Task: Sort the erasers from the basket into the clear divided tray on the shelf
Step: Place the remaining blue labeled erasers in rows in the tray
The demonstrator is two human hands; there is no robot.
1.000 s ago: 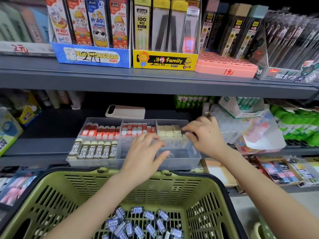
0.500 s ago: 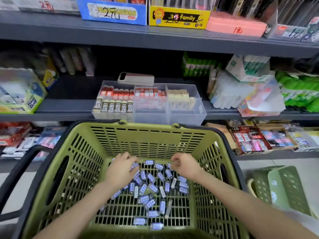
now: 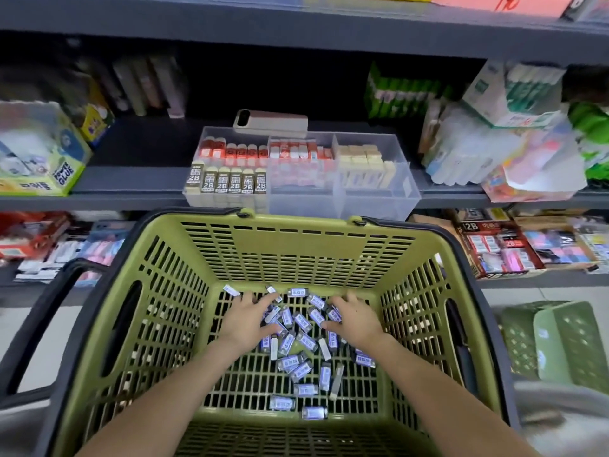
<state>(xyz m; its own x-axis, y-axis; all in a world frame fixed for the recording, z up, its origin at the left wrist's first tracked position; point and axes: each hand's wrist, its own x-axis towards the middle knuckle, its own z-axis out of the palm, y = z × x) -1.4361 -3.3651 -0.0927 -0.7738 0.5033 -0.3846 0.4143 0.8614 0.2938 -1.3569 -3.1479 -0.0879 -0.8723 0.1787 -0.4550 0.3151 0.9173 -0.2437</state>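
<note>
Mid-pick, at the gathering end of the cycle: reaching into the green basket point(image 3: 296, 255) with both hands, down among the loose erasers point(image 3: 298, 357) in blue-and-white sleeves scattered across its slatted floor. Judging by that heap, well short of finished, with plenty left to carry up.

Next, most likely: closing on a few erasers, lifting clear of the basket's far wall, and setting them into the clear divided tray point(image 3: 375, 202) on the shelf point(image 3: 131, 192) just beyond the rim. Calls for a firm pinch on small, slick-looking pieces, and for choosing a cell not taken by another kind: 2B sleeves front left, red sleeves behind them and at the middle back, cream blocks back right. Seemingly room in the front cells at middle and right, though hard to be sure through the clear walls.

Left hand point(image 3: 250, 319) palm down, fingers spread and laid over the left side of the pile, touching erasers, not seen curled round any. Right hand point(image 3: 354, 319) likewise palm down, fingers fanned, thumb pointing inward, fingertips against the erasers at the pile's right side. No telling of anything trapped under either palm. Both forearms stretched forward from the bottom of the view, converging slightly, wrists low inside the basket
</note>
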